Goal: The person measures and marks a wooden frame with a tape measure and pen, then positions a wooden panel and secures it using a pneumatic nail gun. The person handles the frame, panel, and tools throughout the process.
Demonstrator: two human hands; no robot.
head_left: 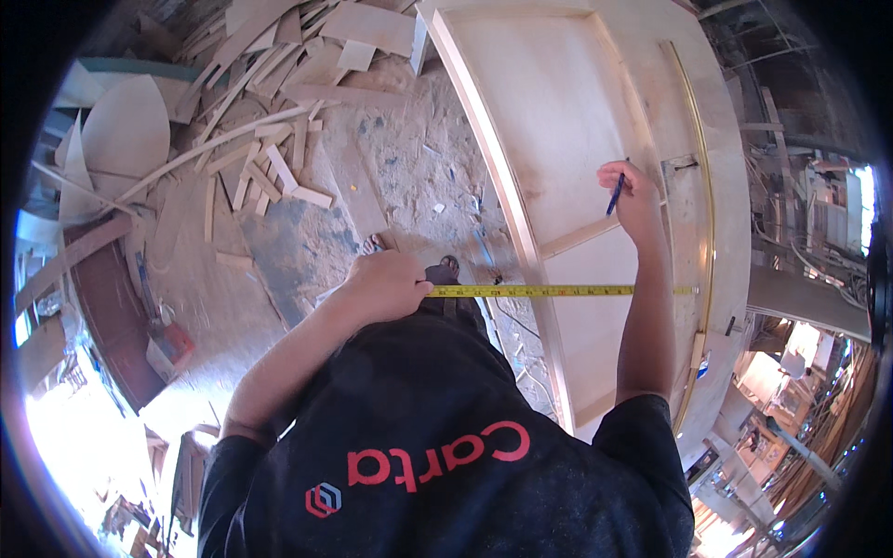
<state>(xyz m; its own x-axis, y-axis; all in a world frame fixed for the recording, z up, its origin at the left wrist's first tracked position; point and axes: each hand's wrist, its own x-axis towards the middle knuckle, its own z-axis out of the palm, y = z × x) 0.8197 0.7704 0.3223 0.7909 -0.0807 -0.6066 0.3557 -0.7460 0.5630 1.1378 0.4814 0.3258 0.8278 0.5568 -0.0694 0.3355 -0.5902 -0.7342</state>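
Watching remotely, I've got the left hand (pixel 389 279) closed on one end of the yellow tape (pixel 521 291), mid-frame; the right hand (pixel 636 191), well apart toward upper right, grips a blue pen (pixel 615 196). That right forearm (pixel 647 325) crosses the tape, so a nudge could skew it. Thin bendy strip, smooth pale wooden frame (pixel 507 191).
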